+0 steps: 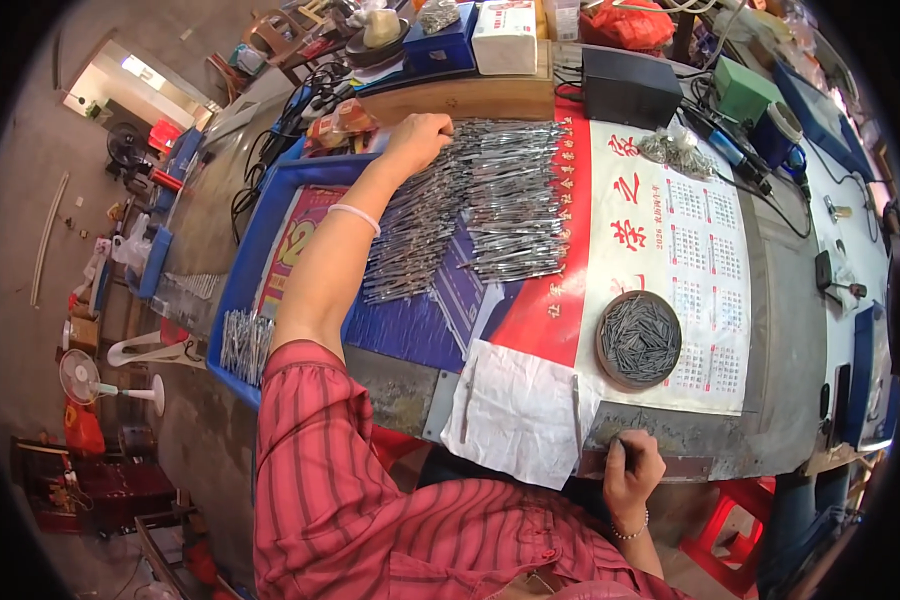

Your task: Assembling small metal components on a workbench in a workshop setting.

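Left hand (417,137) curled, fingertips pressed on far end of silver metal rods (490,200) fanned beneath it | right hand (630,468) at table (770,330) edge, pinching one thin rod | round tray (638,340) beyond it | best kept aligned, moved lightly.

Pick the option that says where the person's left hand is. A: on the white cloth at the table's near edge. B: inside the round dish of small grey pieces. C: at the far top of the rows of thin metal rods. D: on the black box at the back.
C: the left hand is stretched out onto the far end of the metal rods, well away from the round dish and the white cloth.
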`<state>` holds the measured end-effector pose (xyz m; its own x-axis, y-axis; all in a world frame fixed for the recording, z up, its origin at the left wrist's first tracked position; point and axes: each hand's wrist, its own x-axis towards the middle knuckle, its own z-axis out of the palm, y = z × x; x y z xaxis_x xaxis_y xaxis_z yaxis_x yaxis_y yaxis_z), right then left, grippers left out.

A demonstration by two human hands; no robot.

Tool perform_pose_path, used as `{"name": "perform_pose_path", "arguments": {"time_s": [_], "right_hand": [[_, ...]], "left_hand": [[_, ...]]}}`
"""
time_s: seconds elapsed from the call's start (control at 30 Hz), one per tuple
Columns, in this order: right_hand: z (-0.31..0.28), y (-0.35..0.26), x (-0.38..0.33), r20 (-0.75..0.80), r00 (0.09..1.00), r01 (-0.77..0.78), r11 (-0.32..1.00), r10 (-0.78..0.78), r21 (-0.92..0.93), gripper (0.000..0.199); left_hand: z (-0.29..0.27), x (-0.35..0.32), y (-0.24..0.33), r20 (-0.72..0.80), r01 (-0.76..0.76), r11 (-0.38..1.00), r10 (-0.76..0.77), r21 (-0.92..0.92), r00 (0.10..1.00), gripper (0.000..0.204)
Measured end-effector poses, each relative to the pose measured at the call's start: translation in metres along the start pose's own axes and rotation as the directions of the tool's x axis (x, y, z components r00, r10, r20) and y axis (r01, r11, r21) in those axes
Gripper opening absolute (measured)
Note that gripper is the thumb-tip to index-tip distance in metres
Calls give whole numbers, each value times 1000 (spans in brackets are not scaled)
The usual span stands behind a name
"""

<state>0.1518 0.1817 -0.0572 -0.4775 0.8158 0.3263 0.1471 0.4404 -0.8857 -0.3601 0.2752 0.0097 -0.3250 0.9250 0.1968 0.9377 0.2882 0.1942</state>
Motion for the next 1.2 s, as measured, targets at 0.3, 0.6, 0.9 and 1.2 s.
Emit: {"name": "perform_pose_path", "arguments": {"time_s": [0.3,0.6,0.9,1.2], "right_hand": [[1,-3,6,9,999,45,999,-44,-18,12],[3,-7,8,25,999,41,997,-39,-61,13],[5,-10,8,-29,1000,11,998,-13,-62,12],[-4,-2,5,15,999,36,995,-35,-97,11]], "left_hand": [[6,22,-37,-60,18,997,-14,73,998,17],[29,30,-37,11,10,1000,-10,28,1000,15],[-18,14,-45,-164,-153,988,147,-25,976,17],[-93,-122,20,-355,-284,950,223,-130,908,9]]}}
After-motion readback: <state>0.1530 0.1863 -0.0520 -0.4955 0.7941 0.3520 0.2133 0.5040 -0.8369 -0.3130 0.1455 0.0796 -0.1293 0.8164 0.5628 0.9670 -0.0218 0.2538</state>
